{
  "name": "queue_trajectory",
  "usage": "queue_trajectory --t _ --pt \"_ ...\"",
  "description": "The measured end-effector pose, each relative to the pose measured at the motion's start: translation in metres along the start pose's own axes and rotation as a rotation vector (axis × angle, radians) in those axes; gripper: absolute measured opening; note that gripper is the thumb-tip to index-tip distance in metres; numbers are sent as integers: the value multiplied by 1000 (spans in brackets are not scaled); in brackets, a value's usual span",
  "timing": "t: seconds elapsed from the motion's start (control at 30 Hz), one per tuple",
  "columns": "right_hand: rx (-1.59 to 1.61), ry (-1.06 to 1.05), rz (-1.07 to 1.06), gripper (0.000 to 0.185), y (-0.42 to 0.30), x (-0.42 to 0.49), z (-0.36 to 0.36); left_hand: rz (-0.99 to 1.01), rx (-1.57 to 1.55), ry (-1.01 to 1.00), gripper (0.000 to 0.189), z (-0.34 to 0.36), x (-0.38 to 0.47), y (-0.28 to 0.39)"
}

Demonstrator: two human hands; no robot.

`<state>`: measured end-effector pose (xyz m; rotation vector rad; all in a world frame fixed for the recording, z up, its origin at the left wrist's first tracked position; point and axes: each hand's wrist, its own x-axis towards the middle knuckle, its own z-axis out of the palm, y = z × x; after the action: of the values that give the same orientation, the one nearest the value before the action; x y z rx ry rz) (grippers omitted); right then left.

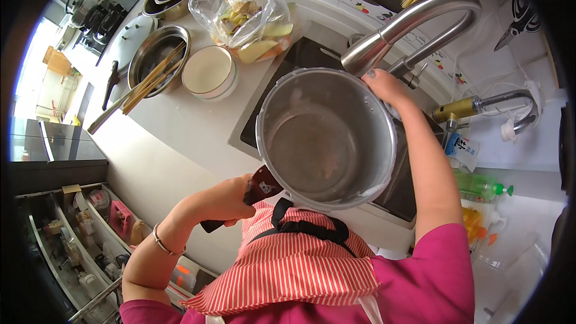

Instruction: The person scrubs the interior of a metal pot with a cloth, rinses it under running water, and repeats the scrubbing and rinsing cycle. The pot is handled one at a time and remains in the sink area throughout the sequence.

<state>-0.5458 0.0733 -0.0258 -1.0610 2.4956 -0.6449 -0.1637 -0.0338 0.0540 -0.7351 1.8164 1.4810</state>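
A large metal pressure cooker pot [315,148] is tilted over the dark sink [297,60], its inside facing me. My left hand [234,200] grips the pot's dark long handle [263,186] at the lower left. At the pot's upper right rim is my right hand [384,85], with the thumb on the rim; its other fingers are hidden behind the wall, and a bit of whitish cloth shows beneath. The steel faucet's spout [364,54] hangs just above the rim, close to my right hand. Inside, the pot's bottom looks wet and holds no food.
Left on the counter [198,130] stand a white bowl [209,72], a steel pot [157,45] with chopsticks [155,81] across it, and a lid [135,38]. Behind lies a plastic bag of peels [247,18]. A brass-coloured tap [456,109] and bottles are right; an open drawer [81,234] is lower left.
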Motion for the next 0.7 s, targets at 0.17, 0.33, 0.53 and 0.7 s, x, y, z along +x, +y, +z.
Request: queue_trajectory --t 0.17,0.33,0.53,0.7 --pt "-32 275 97 40 24 10 3 -8 36 20 39 1 -1 8" --pt "542 305 97 39 4 -21 -40 -11 -6 39 36 6 -1 8" --pt "595 -106 -55 31 -29 -86 -35 -28 31 34 32 1 0 13" --pt "620 -149 149 27 1 -71 -49 -65 18 52 32 6 -3 14"
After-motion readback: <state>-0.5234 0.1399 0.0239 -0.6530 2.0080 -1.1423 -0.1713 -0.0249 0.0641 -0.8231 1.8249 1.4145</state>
